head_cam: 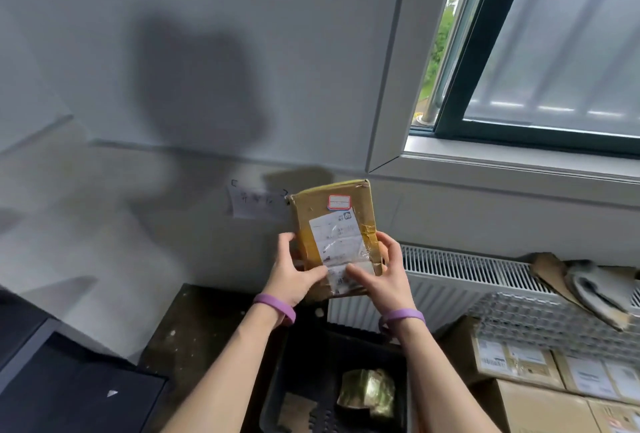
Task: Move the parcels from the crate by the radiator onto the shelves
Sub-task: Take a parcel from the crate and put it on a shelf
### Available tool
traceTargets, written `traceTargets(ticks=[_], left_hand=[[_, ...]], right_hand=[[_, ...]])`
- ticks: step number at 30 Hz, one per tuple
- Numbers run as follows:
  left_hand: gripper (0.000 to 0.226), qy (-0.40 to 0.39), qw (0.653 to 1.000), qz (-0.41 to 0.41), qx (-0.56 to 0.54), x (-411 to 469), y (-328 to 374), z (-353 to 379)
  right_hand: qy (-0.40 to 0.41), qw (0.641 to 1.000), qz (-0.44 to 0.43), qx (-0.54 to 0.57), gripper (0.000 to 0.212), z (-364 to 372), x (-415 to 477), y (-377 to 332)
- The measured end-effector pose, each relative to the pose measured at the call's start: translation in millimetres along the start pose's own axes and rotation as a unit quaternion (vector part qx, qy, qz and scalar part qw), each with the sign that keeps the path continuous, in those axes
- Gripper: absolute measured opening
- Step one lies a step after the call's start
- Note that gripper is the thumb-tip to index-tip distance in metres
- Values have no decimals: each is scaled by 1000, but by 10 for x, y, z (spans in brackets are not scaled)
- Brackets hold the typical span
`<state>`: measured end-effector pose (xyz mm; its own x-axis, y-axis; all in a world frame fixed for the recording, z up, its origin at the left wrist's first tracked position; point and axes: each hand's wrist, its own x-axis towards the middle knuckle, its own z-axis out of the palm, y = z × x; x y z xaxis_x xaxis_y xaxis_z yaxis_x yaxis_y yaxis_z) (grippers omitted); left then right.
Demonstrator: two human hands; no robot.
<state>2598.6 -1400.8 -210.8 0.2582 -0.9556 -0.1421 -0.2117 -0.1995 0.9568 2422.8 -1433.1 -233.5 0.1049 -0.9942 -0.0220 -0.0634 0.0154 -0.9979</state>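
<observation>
1. Parcel (334, 224): flat brown cardboard, taped, with a white label (337, 242) and a small red-edged sticker (339, 202) facing the camera. Upright at centre frame, clear of the crate and in front of the wall (173, 68).
2. Left hand (294, 273): fingers curled round the parcel's lower left edge, thumb laid across the bottom of the label.
3. Right hand (384, 269): fingers curled round the lower right edge, thumb on the label's lower corner.
4. Crate (273, 394): black, bottom centre of frame, directly below both hands and just left of the radiator (467, 280). Contents visible: a gold-taped parcel (369, 392) and a smaller brown parcel (298, 408).
5. Shelves: not in view.
6. Step in hand, by judgement: label check, then carry to the shelves.
7. Handling notes, by judgement:
   - Keep both grips on the cardboard edges, not on the loose, wrinkled film over the label.
   - Slide one palm beneath before letting go with the other.
   - Hold close to the body while turning away.
   - Mind the stacked cardboard boxes (519, 363) at lower right.
8. Progress, by judgement: unfinished, with at least two items in the crate.
</observation>
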Motion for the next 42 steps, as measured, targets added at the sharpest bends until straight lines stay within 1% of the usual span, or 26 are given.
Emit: traceTargets(ticks=[2, 3, 4, 6, 8, 9, 10, 11, 12, 13, 14, 16, 17, 19, 21, 22, 23, 27, 29, 31, 33, 35, 36, 39, 41, 42], left_hand=[[31, 4, 1000, 2, -9, 36, 60, -54], [22, 16, 1000, 5, -3, 58, 91, -78], [21, 40, 999, 5, 3, 88, 112, -101], [30, 120, 993, 6, -16, 144, 170, -145], [39, 179, 982, 57, -21, 185, 225, -229], [46, 170, 982, 84, -3, 207, 243, -277], [56, 135, 986, 96, 16, 234, 244, -324], [66, 86, 992, 89, 37, 248, 244, -359], [69, 43, 995, 74, 50, 252, 241, -381], [66, 15, 996, 62, 57, 251, 228, -394], [58, 8, 997, 54, 58, 245, 203, -402], [39, 48, 997, 48, 38, 205, 155, -412], [30, 75, 996, 49, 21, 184, 125, -415], [19, 120, 991, 51, -21, 132, 85, -422], [20, 159, 985, 42, -56, 95, 77, -430], [22, 176, 982, 39, -60, 86, 78, -434], [23, 189, 980, 38, -57, 87, 87, -438], [29, 232, 968, 22, -97, 103, 137, -445], [30, 222, 970, 19, -100, 105, 165, -437], [32, 197, 978, 27, -70, 106, 177, -447], [44, 148, 987, 22, -56, 110, 169, -471], [60, 99, 992, -3, -74, 101, 137, -492], [63, 93, 992, -15, -89, 111, 121, -501], [60, 103, 986, -23, -128, 159, 115, -527], [57, 68, 993, -10, -100, 157, 126, -548], [52, 59, 994, -1, -87, 146, 125, -549]], right_hand=[[6, 1000, -7, 25, 66, -32, 46, -33], [2, 999, -7, 41, 64, -51, 65, -45], [-5, 999, -5, 49, 64, -71, 81, -57], [-18, 999, -5, 35, 64, -108, 105, -79], [-36, 999, -4, 10, 65, -132, 116, -102], [-52, 999, -2, -5, 65, -144, 122, -119], [-72, 997, 1, -20, 65, -150, 127, -141], [-92, 995, 3, -37, 66, -156, 131, -162], [-108, 993, 4, -51, 67, -157, 135, -183], [-114, 991, 0, -63, 67, -150, 138, -198], [-107, 991, -8, -79, 67, -140, 138, -213], [-61, 990, -26, -124, 67, -119, 131, -231], [-37, 989, -32, -137, 71, -107, 122, -226], [2, 995, -25, -96, 87, -64, 96, -200], [33, 999, 6, 2, 102, 14, 71, -181], [39, 998, 23, 41, 104, 65, 55, -166], [32, 997, 35, 61, 103, 118, 34, -142], [-41, 995, 60, 62, 78, 346, -80, 25], [-25, 994, 56, 87, 73, 398, -82, 54], [9, 991, 52, 127, 62, 359, -32, 0], [23, 987, 43, 153, 51, 255, 31, -87], [23, 990, 19, 139, 47, 134, 91, -172], [21, 992, 5, 127, 47, 85, 119, -223], [5, 995, -14, 94, 51, -5, 190, -339], [-3, 997, -18, 80, 51, -33, 228, -372], [-2, 997, -23, 78, 50, -39, 238, -384]])
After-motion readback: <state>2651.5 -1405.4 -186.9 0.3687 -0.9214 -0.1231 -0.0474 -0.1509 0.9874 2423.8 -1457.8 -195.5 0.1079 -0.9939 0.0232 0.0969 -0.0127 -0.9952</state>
